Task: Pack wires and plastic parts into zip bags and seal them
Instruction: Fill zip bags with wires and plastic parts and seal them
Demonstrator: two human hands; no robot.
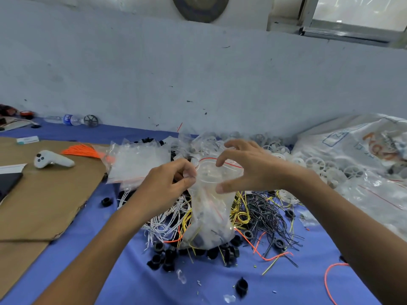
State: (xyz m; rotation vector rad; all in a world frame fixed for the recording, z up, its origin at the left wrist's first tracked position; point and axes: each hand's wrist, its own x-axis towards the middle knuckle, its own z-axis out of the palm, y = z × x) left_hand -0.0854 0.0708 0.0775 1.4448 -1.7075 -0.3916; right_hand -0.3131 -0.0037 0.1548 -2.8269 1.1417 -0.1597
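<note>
There are two hands, a left hand (169, 183) and a right hand (246, 170), one filled zip bag (209, 216), one stack of empty bags (136, 164), one white controller (52, 161), one water bottle (63, 119), one orange wire bundle (83, 150), one cardboard sheet (44, 205) and one big sack (352, 144). The loose black plastic parts (158, 258) number perhaps fifteen, many half hidden; the white wheels (317, 164) are heaped beyond counting.
</note>
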